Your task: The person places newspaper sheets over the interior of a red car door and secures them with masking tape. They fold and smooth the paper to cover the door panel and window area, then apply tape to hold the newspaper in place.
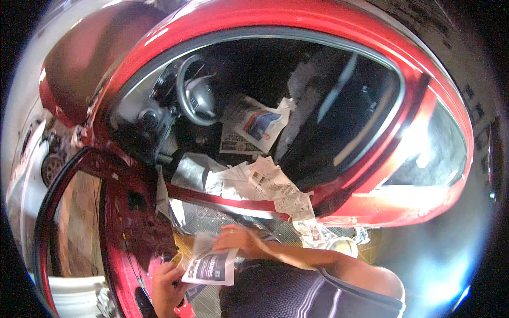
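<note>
In front of my body I hold a small folded newspaper sheet (212, 269) with print and a dark block on it. My left hand (168, 281) is closed at its left edge, and a small yellow thing (177, 258) shows beside those fingers, its kind unclear. From the right, my right hand (238, 239) reaches over the sheet's upper edge, its fingers bent onto the paper. Past my hands, a red car (254, 21) stands with its door open, and crumpled newspaper sheets (270, 183) spill from the seat area over the sill.
The stripped inner side of the red door (138, 222) rises close on my left. Inside are a steering wheel (183, 95) and another newspaper page (254, 124). A white tub (343, 246) is below the sill on the right. Further left sits a white bucket (77, 289).
</note>
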Motion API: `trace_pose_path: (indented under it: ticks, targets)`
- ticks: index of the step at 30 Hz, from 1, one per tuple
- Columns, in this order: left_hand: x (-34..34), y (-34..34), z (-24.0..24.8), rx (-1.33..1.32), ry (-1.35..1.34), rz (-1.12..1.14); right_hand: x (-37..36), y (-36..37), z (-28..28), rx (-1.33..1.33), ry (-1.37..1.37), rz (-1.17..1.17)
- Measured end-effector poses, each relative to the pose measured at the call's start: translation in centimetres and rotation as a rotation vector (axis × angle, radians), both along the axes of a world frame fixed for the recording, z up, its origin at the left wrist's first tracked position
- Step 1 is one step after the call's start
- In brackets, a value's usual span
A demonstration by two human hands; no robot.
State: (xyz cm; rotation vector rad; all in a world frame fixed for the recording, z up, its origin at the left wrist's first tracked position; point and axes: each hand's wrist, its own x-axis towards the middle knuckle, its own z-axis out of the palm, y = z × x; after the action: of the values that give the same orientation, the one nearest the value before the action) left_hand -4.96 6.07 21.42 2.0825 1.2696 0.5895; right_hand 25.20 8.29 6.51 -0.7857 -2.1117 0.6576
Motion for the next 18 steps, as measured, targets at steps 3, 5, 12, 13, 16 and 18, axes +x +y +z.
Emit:
trace_pose_path:
  ticks: [3, 5, 12, 13, 16, 18]
  targets:
    - [2.8, 2.3, 2.0, 0.122, 0.082, -0.11, 5.2, -4.1, 5.7, -0.029, 0.068, -0.234]
    - [5.8, 3.2, 3.1, 0.239, 0.039, -0.17, 10.0, -6.1, 10.5, 0.01, 0.15, -0.325]
    - [19.5, 3.6, 9.9, 0.506, -0.431, -0.278, 19.7, -14.1, 23.0, 0.253, -0.054, -1.145]
    - [21.1, 3.3, 10.9, 0.472, -0.469, -0.294, 20.8, -15.5, 24.1, 0.221, 0.019, -1.194]
    - [25.9, 2.3, 12.8, 0.518, -0.595, -0.423, 23.9, -19.5, 26.6, 0.284, 0.0, -1.307]
    - [29.6, 1.4, 14.0, 0.526, -0.646, -0.485, 26.9, -21.9, 28.0, 0.286, 0.036, -1.349]
